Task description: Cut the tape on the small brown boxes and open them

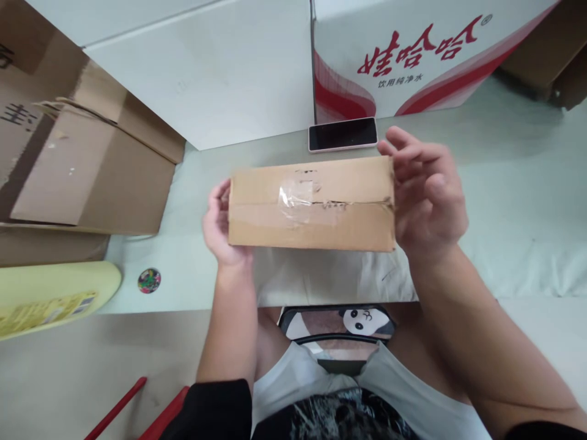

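A small brown cardboard box (312,205) with clear tape across its top seam is held just above the pale table (504,201). My left hand (220,229) grips its left end, fingers curled behind the edge. My right hand (426,192) clasps the right end, fingers bent over the far top corner. A crumpled white bag (334,278) lies under the box at the table's near edge.
A phone (343,134) lies face up beyond the box. A white carton with red lettering (413,55) and a plain white box (206,73) stand behind. Open brown cartons (82,165) sit left, with a yellow object (50,296) and a round sticker (149,280).
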The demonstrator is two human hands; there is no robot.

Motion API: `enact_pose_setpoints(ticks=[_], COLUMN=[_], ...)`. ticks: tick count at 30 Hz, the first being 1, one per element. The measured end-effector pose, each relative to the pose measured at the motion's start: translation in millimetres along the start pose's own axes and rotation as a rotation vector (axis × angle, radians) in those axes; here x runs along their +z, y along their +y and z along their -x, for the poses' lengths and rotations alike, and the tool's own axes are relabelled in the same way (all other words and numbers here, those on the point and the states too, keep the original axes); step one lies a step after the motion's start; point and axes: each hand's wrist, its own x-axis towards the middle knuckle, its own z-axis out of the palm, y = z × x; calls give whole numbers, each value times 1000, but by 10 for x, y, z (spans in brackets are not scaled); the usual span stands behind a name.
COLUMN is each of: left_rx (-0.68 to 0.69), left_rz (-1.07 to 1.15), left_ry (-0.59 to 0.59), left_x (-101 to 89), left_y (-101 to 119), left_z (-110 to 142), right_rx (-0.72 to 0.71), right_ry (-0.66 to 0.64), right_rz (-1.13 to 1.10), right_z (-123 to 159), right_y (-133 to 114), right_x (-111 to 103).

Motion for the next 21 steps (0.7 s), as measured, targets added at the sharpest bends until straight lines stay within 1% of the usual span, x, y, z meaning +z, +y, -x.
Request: enact_pose_setpoints(ticks=[2, 4, 6, 7, 9, 10, 11, 12, 13, 14, 15, 16, 18, 21], left_rx=[78, 164, 221, 227, 214, 207, 203, 201, 203, 209, 211, 213, 216, 225], left_rz=[109, 95, -56, -147, -299, -342, -360, -356, -337, -316, -300, -293, -293, -307], left_ry=[34, 22, -21, -43, -71, -70, -62, -53, -42, -31, -25, -21, -19, -20], left_x=[-15, -23, -36, -47, -77, -94, -112, -129, -146, -160, -171, -180, -189, -191], left_y=[39, 78, 84, 73, 38, 19, 4, -9, -19, -27, -33, -39, -52, -71], left_z=[-8, -3, 4, 6, 7, 6, 4, 1, -3, -7, -9, -11, -13, -11], right_rx=[-20, -45, -72, -80, -82, -57, -8, 70, 174, 284, 384, 456, 529, 563], right_ry=[-62, -109, -130, -126, -58, -7, 39, 54, 29, -33, -122, -204, -308, -337], right_rz=[52, 116, 184, 219, 337, 453, 613, 812, 1021, 1216, 1377, 1494, 1619, 1637], right_z=[36, 59, 59, 47, 3, -27, -58, -87, -112, -129, -140, -144, -144, -159], right_y=[-23, -19, 8, 30, 88, 121, 153, 183, 209, 230, 247, 261, 283, 308], right_x=[9, 18, 11, -6, -72, -119, -172, -225, -275, -317, -349, -369, -382, -376])
